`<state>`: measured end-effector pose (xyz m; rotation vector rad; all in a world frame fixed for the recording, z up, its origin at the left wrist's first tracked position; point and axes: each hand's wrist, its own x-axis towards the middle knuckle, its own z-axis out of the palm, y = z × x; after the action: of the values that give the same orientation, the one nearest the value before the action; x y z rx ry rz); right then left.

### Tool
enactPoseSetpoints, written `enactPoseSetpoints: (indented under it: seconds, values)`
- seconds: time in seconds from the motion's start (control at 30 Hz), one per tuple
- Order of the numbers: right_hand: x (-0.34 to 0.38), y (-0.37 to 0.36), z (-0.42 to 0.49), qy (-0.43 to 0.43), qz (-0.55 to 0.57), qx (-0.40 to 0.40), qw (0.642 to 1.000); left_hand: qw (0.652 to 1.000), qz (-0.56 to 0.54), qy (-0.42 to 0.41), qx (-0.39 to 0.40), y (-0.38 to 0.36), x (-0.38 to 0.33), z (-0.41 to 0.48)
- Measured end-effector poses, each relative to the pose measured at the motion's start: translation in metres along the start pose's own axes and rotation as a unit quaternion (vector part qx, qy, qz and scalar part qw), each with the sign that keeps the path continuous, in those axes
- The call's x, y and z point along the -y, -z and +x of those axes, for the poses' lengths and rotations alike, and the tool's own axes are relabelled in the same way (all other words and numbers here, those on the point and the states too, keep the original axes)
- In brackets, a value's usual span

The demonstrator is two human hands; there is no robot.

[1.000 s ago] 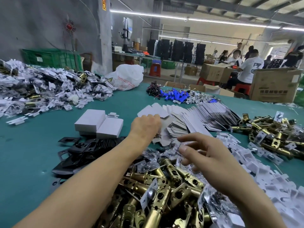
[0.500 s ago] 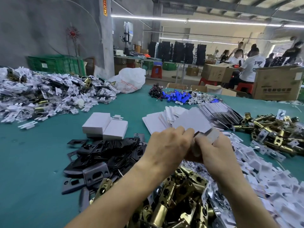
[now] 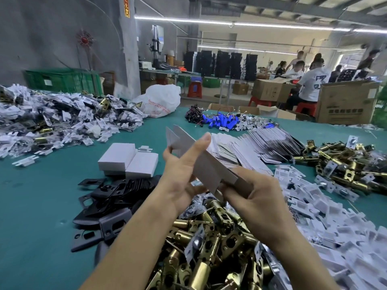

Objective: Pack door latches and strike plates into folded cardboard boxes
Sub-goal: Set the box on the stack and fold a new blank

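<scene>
two grips hold one flat cardboard blank [image 3: 199, 158] at the middle of the frame, raised above the teal desk [image 3: 31, 206]. your left grip [image 3: 180, 181] pinches the far end of it, thumb on one face and fingers laid long along the other. your right grip [image 3: 259, 197] is curled round the near end, fingers wrapped beneath it. the blank runs tilted between them, from upper left down to lower right, with a flap standing up at its far end.

under your wrists, at the bottom centre, lies a heap of brass door latches [image 3: 209, 248], some carrying white tags. left of that heap, black strike plates [image 3: 111, 195] fan out on the desk. just above them, closed white boxes [image 3: 127, 160] sit side by side, touching. behind the blank, right of centre, a long row of flat blanks [image 3: 261, 147] leans over like fallen cards. a second heap of brass latches [image 3: 345, 164] lies at the right edge, and white plastic pieces [image 3: 335, 216] spill down the lower right.

at the upper left spreads a wide heap of mixed white and dark parts [image 3: 52, 122]. blue cylinders [image 3: 222, 122] with wires lie at the top centre, near a white plastic bag [image 3: 159, 101]. brown cartons [image 3: 345, 101] and seated people fill the upper right.
</scene>
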<state>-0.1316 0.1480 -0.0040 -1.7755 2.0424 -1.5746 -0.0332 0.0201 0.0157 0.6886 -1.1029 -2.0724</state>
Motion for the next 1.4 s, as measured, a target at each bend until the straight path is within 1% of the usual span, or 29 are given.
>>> enactPoseSetpoints:
  seconds: [0.1,0.17,0.23,0.3,0.43,0.53,0.63,0.7,0.8,0.87,1.0,1.1,1.17,1.3,1.4]
  values:
    - [-0.001,-0.002,-0.001,0.014,-0.093,-0.058,0.994,1.0,-0.005,-0.021,-0.012,-0.004,0.006,0.0]
    - [0.001,-0.001,-0.001,0.043,-0.167,-0.097,0.98,1.0,0.0,-0.026,-0.016,-0.005,0.009,0.0]
    - [0.002,0.001,-0.001,0.052,-0.204,-0.102,0.972,0.999,0.016,-0.043,-0.017,-0.006,0.01,0.0]
    - [-0.001,0.002,-0.001,0.035,-0.187,-0.082,0.978,0.998,0.028,-0.061,-0.019,-0.007,0.009,-0.002]
    - [-0.005,-0.001,-0.001,0.016,-0.122,-0.011,0.992,0.995,0.05,-0.084,-0.031,-0.008,0.009,-0.006]
    - [0.002,-0.007,-0.001,0.014,-0.091,0.004,0.996,0.994,0.044,-0.091,-0.037,-0.009,0.009,-0.005]
    - [0.006,-0.008,-0.002,0.013,-0.067,-0.002,0.998,0.995,0.04,-0.085,-0.04,-0.01,0.009,-0.005]
    - [0.004,-0.008,-0.003,-0.003,-0.06,-0.027,0.998,0.995,0.042,-0.082,-0.035,-0.01,0.01,-0.004]
    - [0.002,-0.008,-0.004,-0.008,-0.112,-0.082,0.99,0.995,0.047,-0.086,-0.026,-0.011,0.01,-0.005]
    - [0.005,-0.009,-0.003,-0.006,-0.121,-0.076,0.99,0.995,0.05,-0.086,-0.026,-0.011,0.011,-0.005]
    - [0.011,-0.01,-0.001,-0.001,-0.054,-0.031,0.998,0.997,0.018,-0.065,-0.037,-0.01,0.011,-0.003]
    - [0.011,-0.009,0.0,-0.013,-0.023,-0.018,0.999,0.996,0.028,-0.068,-0.04,-0.01,0.01,-0.004]
    - [0.012,-0.008,0.0,-0.01,-0.023,-0.023,0.999,0.997,0.04,-0.06,-0.027,-0.011,0.009,-0.007]
    - [0.011,-0.007,-0.001,-0.014,-0.026,-0.044,0.999,0.997,0.071,-0.015,0.017,-0.014,0.006,-0.013]
    - [0.012,-0.009,-0.002,0.006,-0.06,-0.074,0.995,0.995,0.097,-0.027,0.019,-0.016,0.006,-0.014]
